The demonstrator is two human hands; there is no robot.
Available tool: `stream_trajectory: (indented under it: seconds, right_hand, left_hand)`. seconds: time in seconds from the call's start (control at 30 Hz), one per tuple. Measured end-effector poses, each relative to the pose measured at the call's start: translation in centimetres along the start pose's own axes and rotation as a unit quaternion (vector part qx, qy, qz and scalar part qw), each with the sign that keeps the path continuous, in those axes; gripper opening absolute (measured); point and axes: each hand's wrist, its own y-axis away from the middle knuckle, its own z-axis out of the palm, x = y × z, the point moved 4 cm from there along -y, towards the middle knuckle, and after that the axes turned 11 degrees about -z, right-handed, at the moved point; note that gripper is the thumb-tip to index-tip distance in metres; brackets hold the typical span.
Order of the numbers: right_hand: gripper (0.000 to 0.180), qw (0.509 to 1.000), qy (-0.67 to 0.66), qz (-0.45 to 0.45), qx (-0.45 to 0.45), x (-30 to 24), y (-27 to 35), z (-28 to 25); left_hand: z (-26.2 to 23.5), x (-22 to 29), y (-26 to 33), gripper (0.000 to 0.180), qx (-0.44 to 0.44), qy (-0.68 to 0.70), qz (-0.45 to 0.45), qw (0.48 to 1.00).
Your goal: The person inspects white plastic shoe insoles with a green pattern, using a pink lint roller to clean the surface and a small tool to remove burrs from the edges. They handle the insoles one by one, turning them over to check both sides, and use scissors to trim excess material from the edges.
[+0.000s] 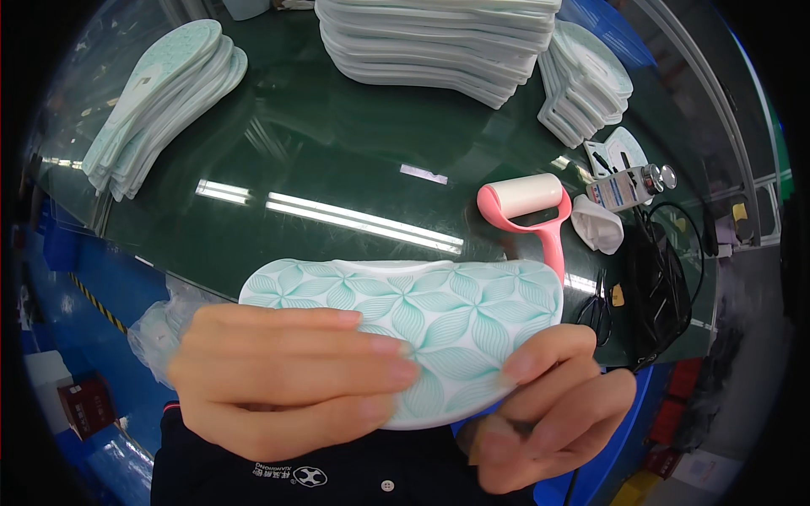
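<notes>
Insole stack (pixel 160 101) far left on table (pixel 321 160). Left hand (pixel 287 379) fingers flat over patterned insole (pixel 422 312), gripping it; right hand (pixel 548 405) pinches its lower right edge, maybe holding something small too. Pink roller (pixel 531 211) behind, more stacks (pixel 439 42) beyond

A pink lint roller (pixel 527 207) lies near the tabletop's (pixel 321 152) right edge; insole stacks (pixel 164 101) sit at the far corners.
</notes>
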Motion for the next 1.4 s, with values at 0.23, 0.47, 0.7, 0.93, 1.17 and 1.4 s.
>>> stream_trajectory:
  seconds: [0.23,0.47,0.7,0.93,1.17,1.4]
  right_hand:
    - [0.028,0.997,-0.052,0.037,0.048,0.7,0.4,-0.4]
    - [0.027,0.999,-0.01,-0.018,-0.044,-0.3,-0.3,-0.5]
    - [0.031,0.992,-0.115,0.017,0.053,0.8,0.4,-0.8]
    - [0.028,0.998,-0.022,0.0,0.052,0.2,1.3,-1.2]
    - [0.028,0.999,-0.04,0.014,-0.019,0.4,0.7,-0.7]
    - [0.027,0.999,-0.023,0.021,0.044,0.3,1.4,-1.2]
  left_hand:
    - [-0.1,-0.3,0.3,0.01,-0.015,0.017,-0.007,1.0]
    - [0.3,-0.3,-0.7,0.01,-0.059,0.051,0.01,0.997]
    - [-0.8,-0.8,0.4,0.014,-0.069,0.057,-0.018,0.996]
    - [-0.9,-0.7,0.4,0.016,-0.068,0.07,-0.031,0.995]
    - [-0.6,-0.5,0.6,0.015,-0.031,0.063,-0.056,0.996]
    - [-0.7,-0.6,0.5,0.017,-0.046,0.07,-0.052,0.995]
